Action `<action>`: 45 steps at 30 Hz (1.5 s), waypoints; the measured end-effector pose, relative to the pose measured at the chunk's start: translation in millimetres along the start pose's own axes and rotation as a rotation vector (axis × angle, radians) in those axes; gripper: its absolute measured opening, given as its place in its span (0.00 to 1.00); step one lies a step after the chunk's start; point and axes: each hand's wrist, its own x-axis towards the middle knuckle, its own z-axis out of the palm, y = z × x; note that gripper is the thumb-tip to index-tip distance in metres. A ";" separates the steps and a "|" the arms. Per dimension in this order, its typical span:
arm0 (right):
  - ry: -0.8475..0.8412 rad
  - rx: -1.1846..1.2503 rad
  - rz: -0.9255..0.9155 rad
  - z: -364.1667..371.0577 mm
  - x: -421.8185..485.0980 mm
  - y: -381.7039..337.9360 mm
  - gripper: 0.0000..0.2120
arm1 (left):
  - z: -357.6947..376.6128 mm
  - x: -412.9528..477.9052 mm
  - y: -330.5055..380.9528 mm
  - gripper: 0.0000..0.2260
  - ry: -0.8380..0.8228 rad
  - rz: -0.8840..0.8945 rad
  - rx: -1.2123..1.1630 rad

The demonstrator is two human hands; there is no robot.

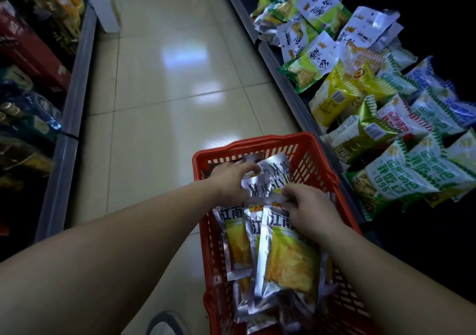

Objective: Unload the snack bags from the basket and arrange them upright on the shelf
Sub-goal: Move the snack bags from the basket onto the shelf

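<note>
View from head height down a shop aisle. At far left, dim shelving [31,51] holds bottles and red boxes (too blurred to read). A pale tiled floor [159,76] runs up the middle.

Low in the centre sits a red plastic basket [319,159], part full of silver snack bags [286,252] printed with yellow crisps. They lie flat and overlapped, with their long axis running away from the person. Their top seams are at the far end, right under both hands.

The left hand [229,180] reaches in and lies over the corner of a far silver bag [273,174]. Whether it pinches that bag or only rests on it cannot be told. The right hand [311,211], fingers curled, pinches the top seams of the nearer bags.

Just beside the basket, on the right, runs the low shelf [240,7]. Green, yellow and white packets [386,174] lie there in a tumbled heap, few of them upright.

The shelf lies to the right of the basket, so the right hand is the nearer one. A bag lifted by its top seam would likely hang upright, ready to swing right.
</note>
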 end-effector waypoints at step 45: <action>0.422 0.246 0.386 -159.9 -242.7 -6.3 0.11 | -68.9 -207.5 180.9 0.14 0.366 0.210 -0.457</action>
